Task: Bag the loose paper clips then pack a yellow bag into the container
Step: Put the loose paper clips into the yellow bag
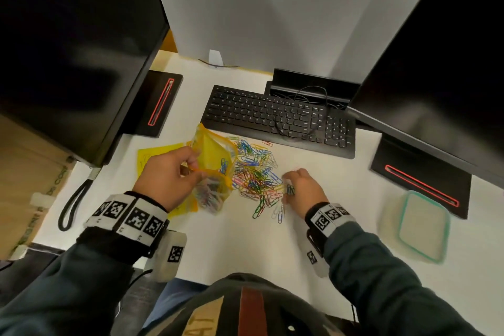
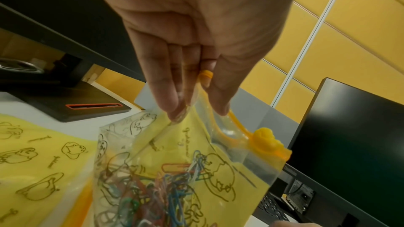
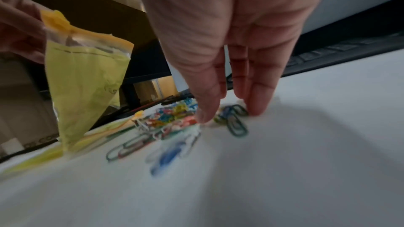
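left of centre in the head view, the left hand (image 1: 166, 176) pinches the orange zip rim of a clear-and-yellow printed plastic bag (image 1: 214, 169), held upright and partly filled with clips. centre: a heap of loose coloured wire paper clips (image 1: 256, 169) on the white desk (image 1: 341, 172). right of the heap, the right hand (image 1: 304, 187), fingers nearly straight, gathers a few dark clips against the desk. lower right: a lidded, teal-rimmed plastic container (image 1: 417, 226).
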Tool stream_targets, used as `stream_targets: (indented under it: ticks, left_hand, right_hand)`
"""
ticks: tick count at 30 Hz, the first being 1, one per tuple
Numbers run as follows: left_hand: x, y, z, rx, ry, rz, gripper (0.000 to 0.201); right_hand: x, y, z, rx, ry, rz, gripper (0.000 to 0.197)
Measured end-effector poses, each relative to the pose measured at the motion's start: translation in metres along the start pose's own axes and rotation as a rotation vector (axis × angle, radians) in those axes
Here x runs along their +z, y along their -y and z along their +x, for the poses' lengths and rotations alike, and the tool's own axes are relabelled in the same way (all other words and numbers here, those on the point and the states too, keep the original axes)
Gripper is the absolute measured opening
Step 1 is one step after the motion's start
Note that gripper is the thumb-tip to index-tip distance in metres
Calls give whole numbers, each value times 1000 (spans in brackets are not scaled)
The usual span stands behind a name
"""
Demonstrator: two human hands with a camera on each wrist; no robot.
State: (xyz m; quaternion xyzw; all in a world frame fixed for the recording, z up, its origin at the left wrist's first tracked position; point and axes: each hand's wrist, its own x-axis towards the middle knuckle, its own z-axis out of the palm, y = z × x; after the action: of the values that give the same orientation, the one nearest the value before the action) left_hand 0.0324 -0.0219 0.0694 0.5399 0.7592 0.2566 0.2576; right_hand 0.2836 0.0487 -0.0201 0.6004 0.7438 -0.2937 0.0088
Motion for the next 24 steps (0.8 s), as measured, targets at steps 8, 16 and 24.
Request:
stream_targets:
  ticks: [8,16,24]
  left_hand:
    - [3,4,-4,-6,-9,-47,23]
    - [17,-10,-3,38,41,-61,31]
    - [23,-17,3,50,68,-63,32]
  right_hand:
    - [10,-3,-14,-203,208,-253,65]
    - [24,21,-3,-244,91,-257,27]
    - [15,19,6,-165,93,-216,30]
